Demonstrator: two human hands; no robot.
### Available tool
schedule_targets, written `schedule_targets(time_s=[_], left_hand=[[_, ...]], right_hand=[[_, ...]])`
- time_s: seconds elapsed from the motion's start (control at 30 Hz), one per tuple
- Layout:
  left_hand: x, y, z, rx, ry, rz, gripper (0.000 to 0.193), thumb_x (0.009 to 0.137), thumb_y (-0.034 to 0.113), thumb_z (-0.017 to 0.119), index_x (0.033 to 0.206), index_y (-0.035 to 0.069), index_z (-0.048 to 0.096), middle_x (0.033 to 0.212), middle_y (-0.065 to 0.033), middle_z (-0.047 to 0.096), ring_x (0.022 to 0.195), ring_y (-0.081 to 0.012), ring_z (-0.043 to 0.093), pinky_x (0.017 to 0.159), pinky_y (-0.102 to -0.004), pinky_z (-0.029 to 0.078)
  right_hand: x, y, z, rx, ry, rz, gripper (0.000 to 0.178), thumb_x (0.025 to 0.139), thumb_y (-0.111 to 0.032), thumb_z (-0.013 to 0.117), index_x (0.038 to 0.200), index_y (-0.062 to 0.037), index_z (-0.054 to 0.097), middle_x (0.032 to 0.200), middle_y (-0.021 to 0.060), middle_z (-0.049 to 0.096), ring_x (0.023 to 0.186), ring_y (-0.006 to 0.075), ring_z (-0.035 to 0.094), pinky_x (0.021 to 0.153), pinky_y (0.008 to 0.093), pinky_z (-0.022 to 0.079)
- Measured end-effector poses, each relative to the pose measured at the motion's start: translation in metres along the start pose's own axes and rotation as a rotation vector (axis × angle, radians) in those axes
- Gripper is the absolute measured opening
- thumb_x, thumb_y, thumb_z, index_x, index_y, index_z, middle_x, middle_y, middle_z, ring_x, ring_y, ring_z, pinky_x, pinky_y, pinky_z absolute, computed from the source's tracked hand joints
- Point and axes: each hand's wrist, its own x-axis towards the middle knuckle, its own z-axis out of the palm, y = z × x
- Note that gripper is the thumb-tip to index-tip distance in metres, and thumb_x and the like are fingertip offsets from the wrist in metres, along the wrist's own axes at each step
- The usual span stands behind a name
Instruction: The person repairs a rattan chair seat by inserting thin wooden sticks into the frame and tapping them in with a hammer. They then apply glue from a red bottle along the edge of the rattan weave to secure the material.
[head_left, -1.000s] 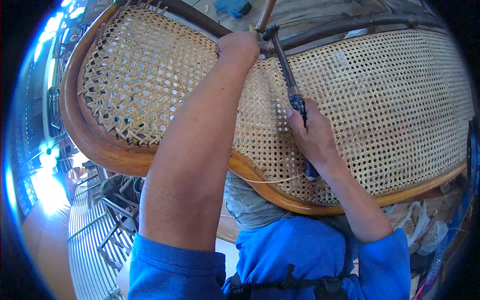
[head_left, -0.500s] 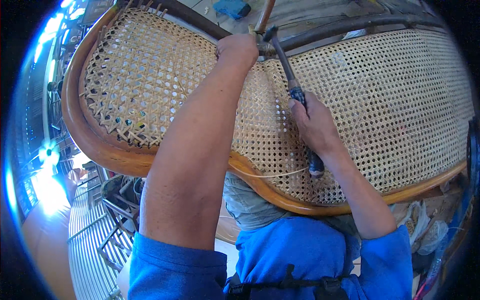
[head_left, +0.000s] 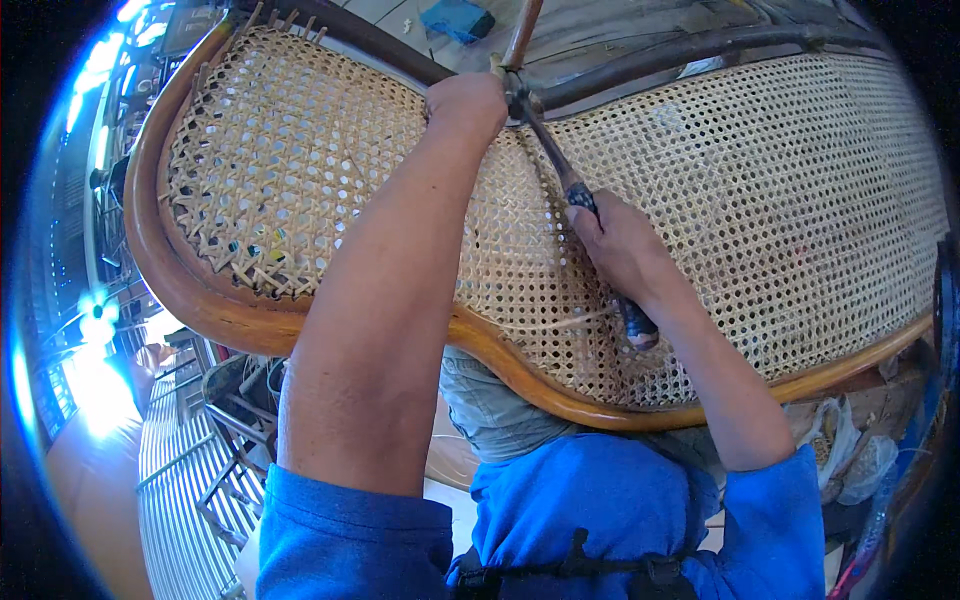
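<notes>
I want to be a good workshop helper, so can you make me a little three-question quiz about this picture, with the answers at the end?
1. Which hand is gripping the hammer?

2. True or false: the person's sleeves are red.

3. What is the pale panel like?
a) smooth and solid
b) woven, with lots of little holes
c) covered in striped cloth

Key:
1. The right hand.
2. False: they are blue.
3. b

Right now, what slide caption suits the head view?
Right hand gripping a hammer over woven cane, left hand at its far edge.
</notes>
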Motion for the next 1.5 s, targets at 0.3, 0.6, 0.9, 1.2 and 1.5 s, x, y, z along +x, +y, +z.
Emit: schedule_targets(time_s=[0.3, 0.6, 0.9, 1.2, 1.5], left_hand=[[0.003, -0.004, 0.006, -0.023, 0.024, 0.004, 0.026, 0.077, 0.014, 0.057, 0.096, 0.003, 0.070, 0.101, -0.0197, 0.067, 0.096, -0.0357, 0.065, 0.082, -0.0452, 0.052], [0.014, -0.013, 0.005, -0.101, 0.103, 0.052, 0.027, 0.078, 0.017, 0.058, 0.098, 0.003, 0.069, 0.104, -0.0214, 0.066, 0.098, -0.0354, 0.064, 0.082, -0.0434, 0.052], [-0.026, 0.032, -0.035, -2.127, -0.299, 0.019, 0.048, 0.094, 0.049, 0.046, 0.082, 0.005, 0.060, 0.059, 0.0012, 0.048, 0.050, -0.0145, 0.044, 0.046, -0.0287, 0.037], [-0.151, 0.118, 0.060, -3.071, -0.992, 0.626, 0.086, 0.089, 0.071, 0.024, 0.117, -0.004, 0.055, 0.111, -0.0194, 0.061, 0.106, -0.0375, 0.057, 0.086, -0.0484, 0.049], [-0.188, 0.124, 0.072, -3.184, -1.078, 0.667, 0.103, 0.082, 0.080, 0.019, 0.131, -0.007, 0.043, 0.135, -0.0258, 0.046, 0.124, -0.0420, 0.044, 0.102, -0.0531, 0.038]], right_hand=[[-0.002, 0.002, -0.004, 0.012, 0.007, 0.025, 0.043, 0.095, -0.034, 0.046, 0.103, 0.0077, 0.054, 0.095, 0.0326, 0.061, 0.095, 0.0469, 0.059, 0.084, 0.0492, 0.046], [-0.021, 0.012, -0.029, -0.180, 0.019, 0.097, 0.034, 0.092, -0.029, 0.051, 0.109, 0.0008, 0.052, 0.092, 0.0253, 0.062, 0.089, 0.0419, 0.062, 0.081, 0.0474, 0.047], [-0.035, 0.043, -0.063, -0.687, 0.519, -0.098, 0.029, 0.086, -0.014, 0.059, 0.114, -0.0065, 0.055, 0.103, 0.0142, 0.061, 0.103, 0.0337, 0.058, 0.083, 0.0440, 0.049], [-0.127, 0.036, -0.089, -0.151, 0.728, -0.371, 0.012, 0.086, -0.005, 0.060, 0.096, -0.0002, 0.063, 0.086, 0.0125, 0.063, 0.078, 0.0217, 0.063, 0.071, 0.0314, 0.049], [-0.145, 0.006, -0.046, -0.223, 0.594, -0.403, 0.014, 0.082, -0.001, 0.060, 0.096, -0.0015, 0.061, 0.087, 0.0134, 0.063, 0.081, 0.0277, 0.062, 0.072, 0.0355, 0.050]])
